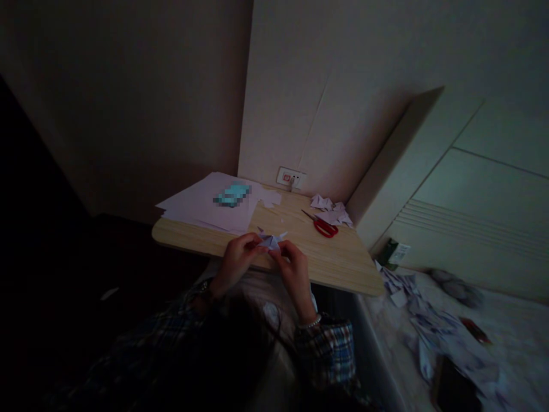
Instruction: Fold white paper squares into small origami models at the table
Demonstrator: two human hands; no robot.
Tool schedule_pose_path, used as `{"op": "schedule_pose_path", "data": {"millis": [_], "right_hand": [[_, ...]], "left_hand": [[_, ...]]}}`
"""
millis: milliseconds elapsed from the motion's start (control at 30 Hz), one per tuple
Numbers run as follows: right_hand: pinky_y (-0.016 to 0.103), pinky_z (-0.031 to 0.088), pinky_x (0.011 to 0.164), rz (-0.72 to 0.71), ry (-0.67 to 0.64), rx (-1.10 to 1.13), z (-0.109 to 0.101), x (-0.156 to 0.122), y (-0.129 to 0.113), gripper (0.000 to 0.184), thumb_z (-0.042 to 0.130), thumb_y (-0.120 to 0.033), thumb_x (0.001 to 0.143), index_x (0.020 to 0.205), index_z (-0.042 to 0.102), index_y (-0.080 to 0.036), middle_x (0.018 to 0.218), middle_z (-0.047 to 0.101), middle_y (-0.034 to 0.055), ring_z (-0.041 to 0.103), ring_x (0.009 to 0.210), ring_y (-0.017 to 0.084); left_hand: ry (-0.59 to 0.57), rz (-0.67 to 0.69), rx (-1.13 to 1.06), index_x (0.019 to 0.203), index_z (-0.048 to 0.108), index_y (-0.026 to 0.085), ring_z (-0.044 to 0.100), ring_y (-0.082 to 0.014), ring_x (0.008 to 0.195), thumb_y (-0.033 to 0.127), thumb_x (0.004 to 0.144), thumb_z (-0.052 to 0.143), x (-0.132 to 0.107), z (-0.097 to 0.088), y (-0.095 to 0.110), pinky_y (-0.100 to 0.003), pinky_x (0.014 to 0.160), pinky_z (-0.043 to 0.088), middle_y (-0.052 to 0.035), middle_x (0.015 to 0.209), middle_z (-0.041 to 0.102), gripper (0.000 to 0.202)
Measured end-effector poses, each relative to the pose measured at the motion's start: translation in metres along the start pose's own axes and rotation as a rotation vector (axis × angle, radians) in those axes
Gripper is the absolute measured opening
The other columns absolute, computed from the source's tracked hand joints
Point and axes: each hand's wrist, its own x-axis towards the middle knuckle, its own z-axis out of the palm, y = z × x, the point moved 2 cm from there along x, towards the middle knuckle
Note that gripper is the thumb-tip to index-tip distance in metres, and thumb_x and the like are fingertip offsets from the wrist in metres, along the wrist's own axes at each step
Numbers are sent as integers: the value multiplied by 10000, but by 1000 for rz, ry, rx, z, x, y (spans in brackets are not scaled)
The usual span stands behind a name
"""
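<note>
A small folded piece of white paper point(271, 240) with pointed corners is held at the near edge of a light wooden table point(338, 257). My left hand point(238, 257) pinches its left side. My right hand point(292, 268) pinches its right side with the fingers curled over it. Both wrists come out of plaid sleeves; the right one wears a bead bracelet.
A stack of white sheets point(201, 206) lies at the table's back left. Red-handled scissors point(322, 226) and folded paper pieces point(330, 209) lie at the back right. A wall socket point(290, 178) is behind. Paper scraps point(429, 326) litter the bed on the right.
</note>
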Motion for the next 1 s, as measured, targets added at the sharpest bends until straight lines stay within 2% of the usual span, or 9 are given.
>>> {"op": "schedule_pose_path", "data": {"millis": [100,233,333,500,667,767,900,1000], "right_hand": [[274,416,659,-16,0,-44,0,-1,-1,103,606,-292,793,781,635,-194,741,651,13,568,701,161],[258,379,597,13,61,-35,-3,-2,-2,164,597,-330,785,710,588,-184,655,594,-7,513,629,141],[245,356,570,19,62,-19,-4,-1,-1,194,594,-349,778,687,569,-180,621,553,-20,477,604,128],[233,342,560,25,-25,37,-2,1,-2,214,607,-376,757,697,561,-176,621,528,-33,457,597,116],[235,323,541,22,38,28,-3,-1,-6,219,609,-364,760,667,528,-183,594,487,-45,429,576,111],[241,334,551,22,64,19,-5,-2,-9,210,619,-352,764,665,539,-185,602,512,-37,442,586,115],[250,378,559,58,-9,99,-4,-3,-12,203,641,-357,757,671,571,-186,594,540,-30,485,579,124],[272,455,666,40,-51,161,-4,-5,-16,142,625,-332,785,791,607,-191,716,615,-4,573,688,142]], "left_hand": [[-33,-13,-41,630,641,153,579,-154,635,386,618,721,2,0,-2,-247,623,457,-2,642,649,247],[-65,-71,-135,737,672,143,617,-176,726,348,587,748,3,0,-2,-268,706,487,-26,747,689,265],[-77,-93,-141,685,648,146,600,-161,689,339,574,755,2,-2,0,-258,686,480,-6,682,656,248],[-65,-91,-139,664,632,147,562,-132,642,309,568,753,-2,-6,5,-234,647,456,24,635,605,224],[-83,-123,-186,802,670,136,590,-138,688,287,587,749,-2,-4,8,-242,687,478,5,698,637,274],[-103,-130,-248,864,667,139,622,-159,765,280,567,755,0,-1,10,-256,738,497,-16,787,674,340],[-140,-162,-225,711,650,137,631,-184,748,307,566,745,-1,-1,15,-275,727,500,-27,728,681,243],[-113,-194,-214,730,650,136,630,-184,737,320,564,748,-3,-5,20,-272,710,494,-19,721,676,266]]}}
